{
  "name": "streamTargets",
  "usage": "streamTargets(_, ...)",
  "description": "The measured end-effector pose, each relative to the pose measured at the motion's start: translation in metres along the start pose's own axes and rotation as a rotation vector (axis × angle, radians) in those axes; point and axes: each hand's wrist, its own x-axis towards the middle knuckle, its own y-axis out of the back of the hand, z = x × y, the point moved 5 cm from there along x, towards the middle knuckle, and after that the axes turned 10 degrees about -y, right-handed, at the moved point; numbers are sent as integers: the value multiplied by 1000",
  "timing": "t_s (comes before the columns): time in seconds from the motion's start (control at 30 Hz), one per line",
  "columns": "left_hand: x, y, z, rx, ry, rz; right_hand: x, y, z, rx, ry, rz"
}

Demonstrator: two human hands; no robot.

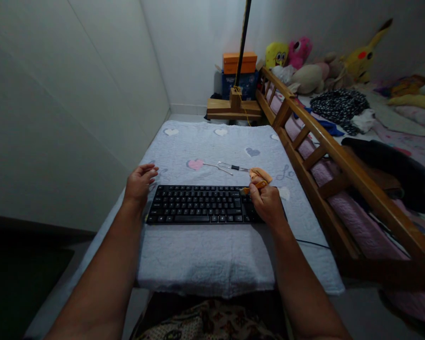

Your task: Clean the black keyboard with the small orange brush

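Observation:
A black keyboard [201,204] lies across a pale quilted cover with heart patches [205,255]. My right hand [267,203] rests on the keyboard's right end, fingers closed round an orange cloth [260,175] that bunches out past the fingertips. My left hand [139,182] hovers just off the keyboard's left end, fingers loosely curled and apart, holding nothing. A thin metal wire tool [229,166] lies on the cover just behind the keyboard.
A wooden bed rail [325,141] runs along the right side, with bedding, clothes and plush toys [304,61] beyond it. A wooden stand with a black pole [235,101] and an orange box [239,62] sit at the far end. A white wall closes the left.

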Motion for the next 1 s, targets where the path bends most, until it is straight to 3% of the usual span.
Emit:
streamTargets(0.17, -1, -4, -7, 28, -99, -50, -4, 1, 0, -10, -2, -14)
streamTargets(0.3, -3, -1, -10, 72, -164, -7, -6, 3, 4, 67, -54, -23)
streamTargets(0.53, -7, -1, -13, 169, -168, 35, -5, -1, 9, 76, -64, 22)
streamTargets(0.8, -4, -2, -15, 188, -160, 8, -9, 1, 14, 172, -116, -54)
streamTargets(1.0, -2, 0, -20, 225, -165, -2, -13, 3, 16, 182, -121, 12)
